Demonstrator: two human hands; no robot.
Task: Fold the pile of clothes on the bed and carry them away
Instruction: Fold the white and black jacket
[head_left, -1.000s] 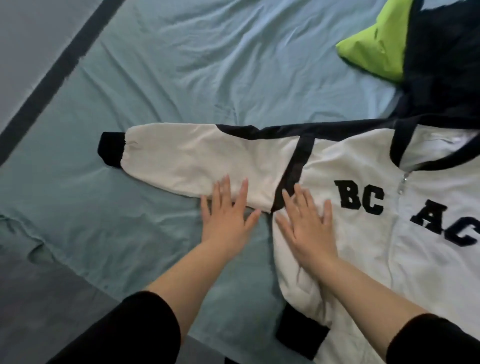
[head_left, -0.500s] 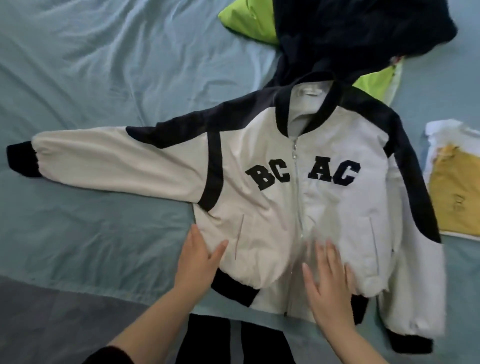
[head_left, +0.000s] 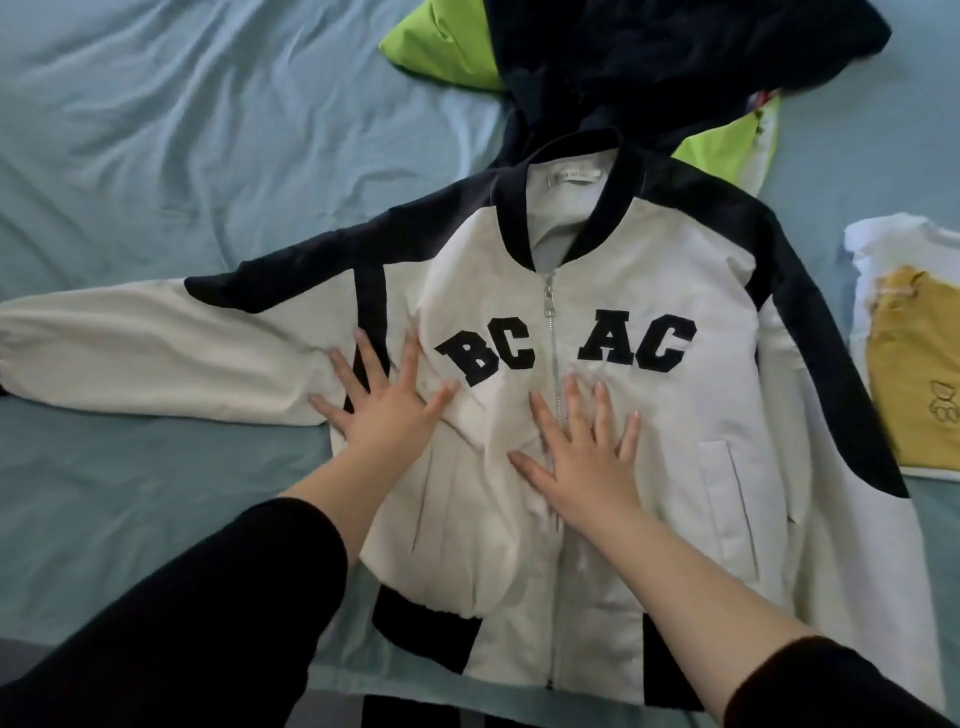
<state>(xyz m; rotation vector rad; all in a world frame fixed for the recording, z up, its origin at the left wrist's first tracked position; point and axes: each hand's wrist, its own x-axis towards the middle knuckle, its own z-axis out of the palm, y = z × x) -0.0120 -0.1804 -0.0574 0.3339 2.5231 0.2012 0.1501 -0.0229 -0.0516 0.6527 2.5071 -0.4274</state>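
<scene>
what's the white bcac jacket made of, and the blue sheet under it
Jacket: apparently a matte woven shell, cotton or synthetic, creasing softly; its dark collar looks knitted; the zip shines like metal. Sheet: thin matte woven fabric, probably cotton blend, judging by fine wrinkles.

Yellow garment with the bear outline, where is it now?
Head view, far right edge: the yellow garment lies on a white garment on the bed sheet, just beside the BC AC jacket sleeve.

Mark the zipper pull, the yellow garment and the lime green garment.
zipper pull (head_left: 549, 300): head view, on its metal tab.
yellow garment (head_left: 914, 358): head view, on its plain middle.
lime green garment (head_left: 436, 47): head view, on its left part.
</scene>
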